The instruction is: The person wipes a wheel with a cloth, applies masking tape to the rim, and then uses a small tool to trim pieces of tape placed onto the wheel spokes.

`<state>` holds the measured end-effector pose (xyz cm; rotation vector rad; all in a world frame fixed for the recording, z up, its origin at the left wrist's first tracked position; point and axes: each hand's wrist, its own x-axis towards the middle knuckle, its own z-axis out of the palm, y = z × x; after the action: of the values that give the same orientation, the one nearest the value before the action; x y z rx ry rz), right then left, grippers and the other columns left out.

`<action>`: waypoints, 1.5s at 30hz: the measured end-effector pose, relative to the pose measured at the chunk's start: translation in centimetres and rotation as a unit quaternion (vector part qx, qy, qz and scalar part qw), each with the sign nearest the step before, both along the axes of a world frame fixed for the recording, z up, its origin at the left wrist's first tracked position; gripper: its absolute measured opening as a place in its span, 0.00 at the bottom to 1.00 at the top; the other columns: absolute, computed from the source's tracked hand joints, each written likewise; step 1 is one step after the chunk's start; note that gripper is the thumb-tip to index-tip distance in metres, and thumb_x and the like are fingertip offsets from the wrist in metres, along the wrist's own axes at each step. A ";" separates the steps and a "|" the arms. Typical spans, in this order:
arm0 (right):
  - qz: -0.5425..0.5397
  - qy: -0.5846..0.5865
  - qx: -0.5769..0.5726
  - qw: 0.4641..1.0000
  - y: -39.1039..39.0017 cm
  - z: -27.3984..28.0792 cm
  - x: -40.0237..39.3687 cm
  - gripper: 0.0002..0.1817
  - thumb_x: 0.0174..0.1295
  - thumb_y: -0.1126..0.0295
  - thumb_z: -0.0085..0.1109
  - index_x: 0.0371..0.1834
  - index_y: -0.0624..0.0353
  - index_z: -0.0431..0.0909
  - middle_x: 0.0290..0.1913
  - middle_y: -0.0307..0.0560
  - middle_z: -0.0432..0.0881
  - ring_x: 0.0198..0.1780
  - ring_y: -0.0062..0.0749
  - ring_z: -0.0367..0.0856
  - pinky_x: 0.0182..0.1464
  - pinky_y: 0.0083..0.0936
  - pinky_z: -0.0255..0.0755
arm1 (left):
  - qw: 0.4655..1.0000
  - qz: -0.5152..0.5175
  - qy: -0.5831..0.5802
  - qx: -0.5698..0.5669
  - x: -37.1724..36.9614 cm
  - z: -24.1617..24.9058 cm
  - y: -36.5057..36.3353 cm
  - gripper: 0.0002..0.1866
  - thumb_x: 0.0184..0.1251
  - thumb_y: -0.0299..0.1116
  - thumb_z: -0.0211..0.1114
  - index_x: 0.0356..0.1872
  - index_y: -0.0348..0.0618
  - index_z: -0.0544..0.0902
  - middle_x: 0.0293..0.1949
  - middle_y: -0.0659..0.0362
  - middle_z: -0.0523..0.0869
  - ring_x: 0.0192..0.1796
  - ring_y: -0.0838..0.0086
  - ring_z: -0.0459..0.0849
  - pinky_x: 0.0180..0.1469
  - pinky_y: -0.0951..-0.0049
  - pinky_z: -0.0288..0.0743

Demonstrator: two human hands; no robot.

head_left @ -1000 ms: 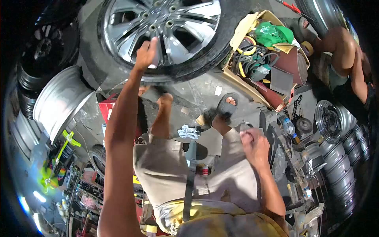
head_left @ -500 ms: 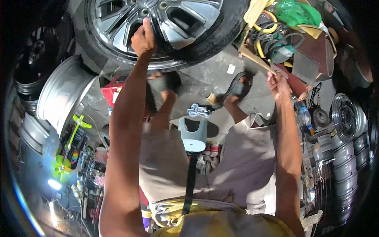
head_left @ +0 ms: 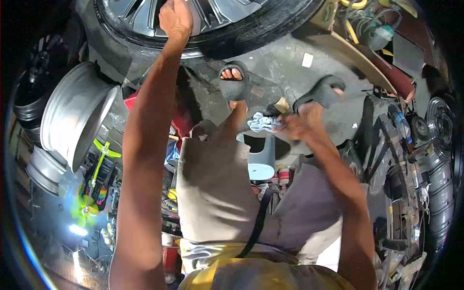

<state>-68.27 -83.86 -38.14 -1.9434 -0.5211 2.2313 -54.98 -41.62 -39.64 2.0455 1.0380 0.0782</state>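
Two hands are at work, and they sit far apart. Nearest you, your right hand (head_left: 302,123) hangs low over the floor (head_left: 285,72), just beside a crumpled pale rag (head_left: 263,121) near your sandal (head_left: 321,92). It is blurred, so you cannot tell whether its fingers are curled on anything or loose. Below it stands a grey stool (head_left: 261,162) between your knees.

Farther out, your left arm is stretched full length and your left hand (head_left: 175,18) rests on the wheel (head_left: 212,21), fingers closed over a silver spoke close to the rim's lower edge. Your other sandal (head_left: 233,82) is planted just short of the tyre.

That wheel looks heavy and stiff: alloy rim with a rubber tyre mounted, so you should expect real weight and no give. Polished spokes may be slick; the tyre tread likely offers a surer hold than the metal. It seems to lie flat on the floor, face up, so its axle line points up toward you; no long axis, being round.

Off to your left a bare rim (head_left: 77,113) stands on edge, well apart. Beyond the wheel, a box of cables and tools (head_left: 382,34) sits at the far right.
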 end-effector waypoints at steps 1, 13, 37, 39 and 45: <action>-0.031 -0.082 0.163 0.983 -4.0 -4.7 -8.4 0.44 0.57 0.26 0.66 0.54 0.60 0.85 0.48 0.60 0.89 0.55 0.51 0.86 0.59 0.44 0.78 | 1.000 0.018 0.006 -0.002 0.3 -0.3 0.2 0.42 0.82 0.66 0.46 0.30 0.29 0.82 0.27 0.45 0.83 0.35 0.55 0.80 0.47 0.53 0.70; 0.119 0.073 0.265 0.954 -3.0 -4.5 -31.0 0.34 0.34 0.64 0.83 0.49 0.65 0.83 0.46 0.60 0.86 0.49 0.52 0.89 0.51 0.47 0.84 | 0.964 0.062 -0.161 -0.201 0.6 -0.6 0.6 0.48 0.79 0.70 0.51 0.79 0.32 0.68 0.75 0.49 0.75 0.74 0.63 0.73 0.79 0.70 0.58; -0.076 -0.770 0.312 0.551 0.0 -1.0 16.9 0.13 0.58 0.63 0.75 0.39 0.52 0.79 0.40 0.46 0.78 0.45 0.48 0.82 0.47 0.45 0.76 | 0.959 -0.163 -0.051 0.227 -0.9 -1.7 1.1 0.42 0.76 0.67 0.54 0.56 0.27 0.83 0.59 0.29 0.81 0.66 0.38 0.80 0.68 0.47 0.73; -0.064 -0.811 0.257 0.522 -2.0 -0.2 18.2 0.19 0.55 0.66 0.75 0.47 0.49 0.76 0.46 0.47 0.74 0.48 0.46 0.80 0.48 0.42 0.76 | 0.928 -0.198 -0.144 0.282 -1.5 0.6 -1.2 0.33 0.76 0.59 0.61 0.54 0.30 0.83 0.57 0.37 0.81 0.62 0.42 0.81 0.65 0.48 0.75; 0.015 -0.812 0.229 0.536 -4.5 -1.4 24.8 0.13 0.64 0.74 0.64 0.48 0.54 0.72 0.48 0.52 0.72 0.51 0.52 0.80 0.48 0.48 0.81 | 0.871 -0.358 -0.193 0.275 1.4 4.2 -5.6 0.21 0.77 0.48 0.63 0.50 0.37 0.87 0.51 0.44 0.85 0.59 0.48 0.82 0.65 0.52 0.75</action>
<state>-43.48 -88.38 -39.55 -2.8607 -1.0098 -0.5099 -53.59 -47.21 -35.49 2.6543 -0.0531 0.4133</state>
